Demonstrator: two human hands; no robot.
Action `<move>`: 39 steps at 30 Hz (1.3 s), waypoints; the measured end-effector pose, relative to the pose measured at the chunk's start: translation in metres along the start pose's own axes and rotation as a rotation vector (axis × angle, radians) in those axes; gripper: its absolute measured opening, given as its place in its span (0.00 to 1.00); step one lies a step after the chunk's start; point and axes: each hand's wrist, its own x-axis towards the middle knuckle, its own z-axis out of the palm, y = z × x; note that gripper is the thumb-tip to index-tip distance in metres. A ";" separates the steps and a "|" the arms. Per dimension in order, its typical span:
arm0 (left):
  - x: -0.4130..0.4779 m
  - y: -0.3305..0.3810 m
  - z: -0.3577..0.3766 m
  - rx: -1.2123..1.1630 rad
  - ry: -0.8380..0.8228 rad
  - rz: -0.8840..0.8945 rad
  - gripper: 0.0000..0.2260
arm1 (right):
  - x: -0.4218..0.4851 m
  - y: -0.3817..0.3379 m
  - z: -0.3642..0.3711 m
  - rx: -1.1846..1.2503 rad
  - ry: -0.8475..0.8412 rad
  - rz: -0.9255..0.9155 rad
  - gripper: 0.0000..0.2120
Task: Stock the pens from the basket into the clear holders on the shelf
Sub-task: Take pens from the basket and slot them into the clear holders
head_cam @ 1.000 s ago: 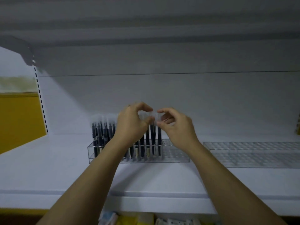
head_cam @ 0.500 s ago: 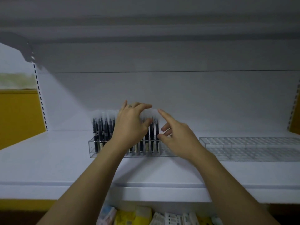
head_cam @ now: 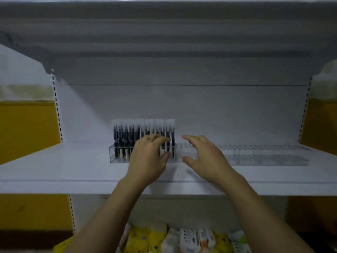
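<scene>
L hand [head_cam: 148, 157], R hand [head_cam: 207, 157]: grip released; clear gridded holder [head_cam: 113, 157] w/ slim dark pens [head_cam: 125, 136].

We see black pens [head_cam: 127, 137] with white caps in a clear, gridded holder [head_cam: 116, 160] on a white shelf [head_cam: 54, 167]. Packets [head_cam: 182, 238] below show yellow and white.

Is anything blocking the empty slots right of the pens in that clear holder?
Nothing visible blocks them. The empty slots sit just right of the pens, uncovered; only the right hand hovers in front, open and holding nothing.
</scene>
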 end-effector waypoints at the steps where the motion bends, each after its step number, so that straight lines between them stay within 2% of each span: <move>1: -0.009 0.003 -0.001 -0.006 -0.009 -0.005 0.16 | -0.009 -0.002 0.000 0.001 -0.001 -0.002 0.29; 4: -0.035 0.014 -0.001 -0.007 -0.032 -0.012 0.16 | -0.034 -0.007 -0.001 0.005 0.017 -0.003 0.27; 8: -0.072 0.026 0.001 -0.002 -0.070 -0.010 0.16 | -0.071 -0.011 0.004 0.030 0.044 0.010 0.19; 12: -0.117 0.032 0.010 0.003 -0.149 -0.034 0.16 | -0.115 0.002 0.022 0.075 -0.007 0.058 0.15; 18: -0.189 0.031 0.042 0.014 -0.382 -0.127 0.19 | -0.181 0.030 0.079 0.028 -0.256 0.199 0.23; 25: -0.256 0.014 0.103 0.033 -0.614 -0.222 0.23 | -0.227 0.059 0.150 0.038 -0.474 0.284 0.25; 32: -0.322 -0.007 0.161 -0.008 -0.911 -0.295 0.29 | -0.269 0.097 0.221 -0.049 -0.883 0.377 0.38; 39: -0.388 -0.015 0.204 -0.028 -1.116 -0.417 0.30 | -0.312 0.123 0.279 -0.075 -1.128 0.436 0.37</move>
